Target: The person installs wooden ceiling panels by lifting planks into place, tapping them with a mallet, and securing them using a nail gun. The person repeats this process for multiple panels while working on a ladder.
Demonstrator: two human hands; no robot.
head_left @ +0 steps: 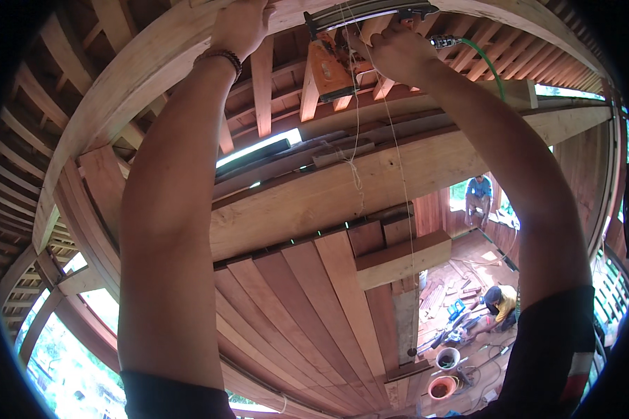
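Overhead, my right hand (pixel 402 54) is closed around an orange nail gun (pixel 332 73) with a dark, slightly curved magazine on top. A green air hose (pixel 493 63) joins it through a metal fitting beside my wrist. My left hand (pixel 241 29), a bracelet at its wrist, reaches up to a curved wooden beam (pixel 164 52). Its fingers are curled against the beam, partly cut off by the upper edge. Thin white string (pixel 391 133) hangs past the nail gun; one length runs far down to a small dark weight (pixel 412 352).
A thick timber (pixel 314 192) crosses below my arms, above a slope of boards (pixel 300 286). Rafters (pixel 262 84) fan out overhead. Far below, one person (pixel 500 307) crouches among tools and offcuts near two buckets (pixel 442 387); another person (pixel 479 195) sits at an opening.
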